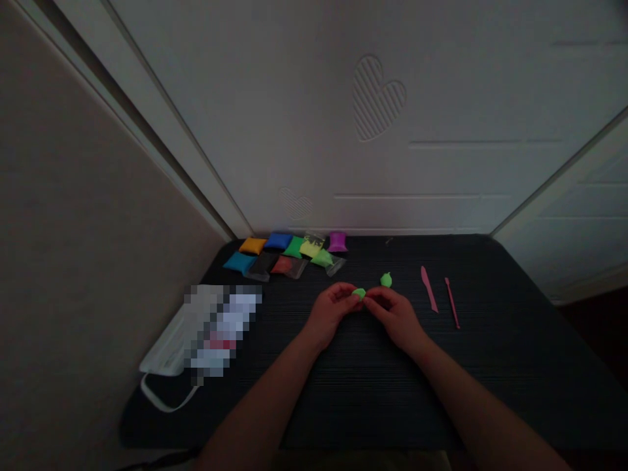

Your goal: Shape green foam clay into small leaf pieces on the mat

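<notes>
Between my two hands, above the dark table, is a small piece of light green modelling clay (360, 294). My left hand (335, 310) pinches it from the left with thumb and fingers. From the right, the fingertips of my right hand (393, 315) are pinched together at its edge. Just beyond my right hand lies a round light green clay ball (386, 280) with a small tip on top. Further right are a pink plastic knife (429, 289) and a thin pink modelling stick (452, 303).
Colourful clay packets, among them a purple one (337, 242) and a blue-green one (240, 263), lie at the back left of the black table (490, 392). A white face mask (169, 347) and a pixelated item (230, 327) are at the left edge. A white panel (441, 183) stands behind.
</notes>
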A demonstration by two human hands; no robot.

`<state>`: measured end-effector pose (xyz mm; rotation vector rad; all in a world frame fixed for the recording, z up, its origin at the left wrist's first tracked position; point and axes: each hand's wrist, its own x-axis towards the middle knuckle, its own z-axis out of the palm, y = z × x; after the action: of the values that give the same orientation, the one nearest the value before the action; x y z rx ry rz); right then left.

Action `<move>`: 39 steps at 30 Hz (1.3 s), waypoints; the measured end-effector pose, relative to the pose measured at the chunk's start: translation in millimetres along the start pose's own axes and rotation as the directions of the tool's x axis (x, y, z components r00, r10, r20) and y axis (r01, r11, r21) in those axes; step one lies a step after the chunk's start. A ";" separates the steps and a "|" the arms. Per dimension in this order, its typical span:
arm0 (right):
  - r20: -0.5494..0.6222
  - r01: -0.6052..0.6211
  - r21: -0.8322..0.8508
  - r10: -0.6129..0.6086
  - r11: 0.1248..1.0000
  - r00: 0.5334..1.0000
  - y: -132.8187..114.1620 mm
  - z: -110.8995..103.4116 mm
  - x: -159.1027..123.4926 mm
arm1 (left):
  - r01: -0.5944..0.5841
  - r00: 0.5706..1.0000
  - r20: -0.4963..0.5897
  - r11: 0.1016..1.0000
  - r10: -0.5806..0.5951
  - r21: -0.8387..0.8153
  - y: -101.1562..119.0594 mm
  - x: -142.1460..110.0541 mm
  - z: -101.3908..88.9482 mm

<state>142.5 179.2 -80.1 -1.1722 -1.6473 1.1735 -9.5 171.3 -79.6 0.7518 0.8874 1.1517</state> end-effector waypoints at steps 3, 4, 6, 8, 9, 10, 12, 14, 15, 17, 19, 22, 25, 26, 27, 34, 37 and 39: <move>-0.006 -0.006 0.010 0.006 1.000 1.000 -2.5 0.3 -0.1 | 0.003 1.000 0.000 1.000 -0.003 0.025 1.3 -0.7 -0.4; -0.004 -0.011 0.015 0.011 1.000 1.000 -3.2 0.6 0.1 | 0.005 1.000 -0.003 0.999 -0.005 0.043 1.7 -0.7 -0.8; -0.002 -0.022 0.027 0.022 0.999 1.000 -3.8 1.4 0.8 | 0.014 1.000 -0.016 0.996 -0.012 0.090 2.6 -0.3 -1.5; -0.007 -0.029 0.038 0.029 0.999 1.000 -3.6 1.9 1.8 | 0.016 1.000 -0.026 0.988 -0.012 0.155 3.6 0.0 -1.5; -0.012 -0.030 0.040 0.031 0.999 0.999 -3.5 2.0 2.2 | 0.010 1.000 -0.030 0.982 -0.004 0.187 4.2 0.0 -1.1; -0.019 -0.031 0.038 0.031 0.999 0.999 -3.4 1.8 2.6 | -0.003 0.999 -0.033 0.976 0.010 0.217 4.7 -0.2 -0.6; -0.030 -0.031 0.024 0.032 0.999 0.999 -3.6 1.0 3.0 | -0.028 0.999 -0.035 0.964 0.038 0.265 5.7 -0.9 0.6; -0.035 -0.034 0.003 0.034 0.999 0.999 -4.0 0.2 2.9 | -0.036 0.998 -0.031 0.952 0.048 0.304 6.4 -1.4 0.9; -0.035 -0.035 -0.004 0.035 0.999 0.999 -4.1 -0.1 2.8 | -0.035 0.999 -0.027 0.946 0.046 0.322 6.7 -1.5 0.7; -0.034 -0.040 -0.007 0.040 0.999 0.999 -3.5 -0.1 2.4 | -0.032 0.999 -0.019 0.935 0.041 0.352 6.9 -1.4 -0.5; -0.033 -0.051 0.004 0.052 0.999 0.998 -1.9 0.4 2.2 | -0.036 0.999 -0.013 0.928 0.044 0.372 6.7 -1.1 -1.8; -0.025 -0.065 0.053 0.066 0.996 0.997 0.1 0.9 2.8 | -0.049 0.999 0.000 0.923 0.053 0.382 6.3 -0.8 -2.7; -0.001 -0.060 0.110 0.061 0.992 0.998 -1.7 -0.2 3.8 | -0.063 0.998 0.012 0.918 0.064 0.391 7.2 -1.6 -1.6; 0.007 -0.062 0.126 0.061 0.990 0.998 -3.1 -0.8 3.9 | -0.068 0.998 0.016 0.916 0.067 0.395 7.7 -1.9 -0.9; 0.009 -0.069 0.143 0.069 0.987 0.998 -4.6 -1.3 3.8 | -0.071 0.997 0.020 0.916 0.068 0.395 8.1 -2.2 -0.3; 0.023 -0.157 0.283 0.157 0.946 0.987 -8.0 0.6 2.2 | -0.077 0.997 0.037 0.933 0.068 0.351 6.4 -3.0 0.5; 0.033 -0.171 0.280 0.169 0.944 0.985 -6.5 1.7 2.5 | -0.093 0.995 0.057 0.921 0.077 0.378 4.6 -3.2 0.7; 0.025 -0.172 0.270 0.171 0.948 0.985 -6.9 1.7 2.6 | -0.105 0.994 0.051 0.910 0.092 0.402 3.7 -3.3 1.0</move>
<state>138.6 180.2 -73.7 -1.1539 -1.3528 1.4583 -10.8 169.0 -75.3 1.1616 1.0881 1.0515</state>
